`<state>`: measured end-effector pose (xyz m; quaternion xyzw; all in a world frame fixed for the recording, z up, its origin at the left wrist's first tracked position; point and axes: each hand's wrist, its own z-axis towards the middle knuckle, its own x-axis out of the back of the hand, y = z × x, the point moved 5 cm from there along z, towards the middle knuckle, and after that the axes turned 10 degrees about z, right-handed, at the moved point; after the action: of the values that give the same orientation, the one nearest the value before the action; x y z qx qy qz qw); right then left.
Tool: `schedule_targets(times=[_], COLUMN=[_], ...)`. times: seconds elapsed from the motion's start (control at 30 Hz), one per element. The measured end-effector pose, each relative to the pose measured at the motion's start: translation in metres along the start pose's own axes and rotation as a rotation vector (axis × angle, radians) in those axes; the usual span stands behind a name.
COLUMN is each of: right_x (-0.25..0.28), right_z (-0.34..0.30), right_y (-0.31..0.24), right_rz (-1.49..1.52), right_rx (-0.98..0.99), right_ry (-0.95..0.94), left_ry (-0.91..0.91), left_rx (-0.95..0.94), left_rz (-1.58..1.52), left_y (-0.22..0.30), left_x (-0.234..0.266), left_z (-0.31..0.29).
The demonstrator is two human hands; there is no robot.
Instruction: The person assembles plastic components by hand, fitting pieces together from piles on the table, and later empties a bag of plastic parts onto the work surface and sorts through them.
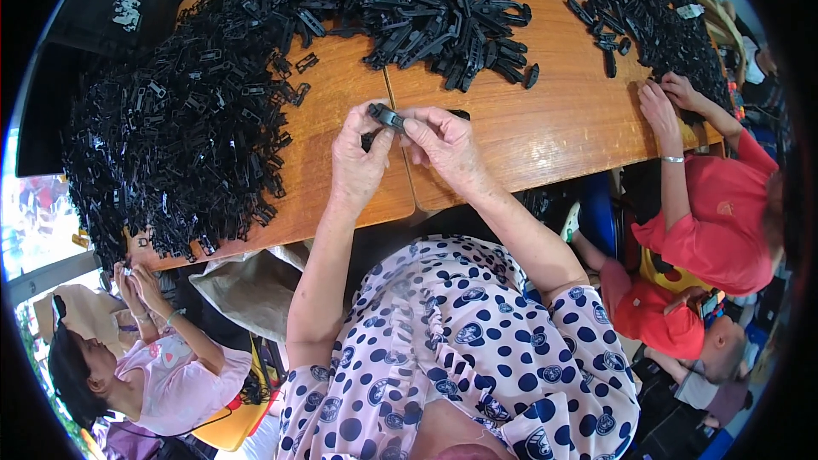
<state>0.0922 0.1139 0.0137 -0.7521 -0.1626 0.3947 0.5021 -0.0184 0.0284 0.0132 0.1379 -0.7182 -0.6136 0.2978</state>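
Over the near part of the table, both my hands meet at a small black plastic part (389, 117), curved and elongated like a clip piece. My left hand (360, 158) pinches its left end between thumb and fingers. The thumb of my right hand (445, 146) presses on its other end, with the fingers curled behind. Another dark bit shows under my left fingers, and a black piece (461, 114) peeks out beyond my right fingers; whether it is held or lies on the table I cannot tell.
A large heap of small black frame-like pieces (187, 136) covers the table's left. Long black clip pieces (409, 0) pile up at the far middle, more (648, 8) at far right. The wooden table (511, 136) has a seam. Co-workers sit left (183, 379) and right (716, 221), hands at the table.
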Motion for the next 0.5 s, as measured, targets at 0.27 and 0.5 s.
schedule_targets(times=[0.27,0.5], right_x=[0.005,0.012], right_z=[-0.006,-0.004], right_y=[-0.005,0.003], right_rz=[-0.4,-0.444], right_rx=[0.419,0.298], right_ry=[0.126,0.065], left_ry=[0.061,0.093], left_rx=[0.024,0.078], left_rz=[-0.135,-0.151], left_y=[0.003,0.002], left_x=[-0.016,-0.014], left_z=[-0.009,-0.002])
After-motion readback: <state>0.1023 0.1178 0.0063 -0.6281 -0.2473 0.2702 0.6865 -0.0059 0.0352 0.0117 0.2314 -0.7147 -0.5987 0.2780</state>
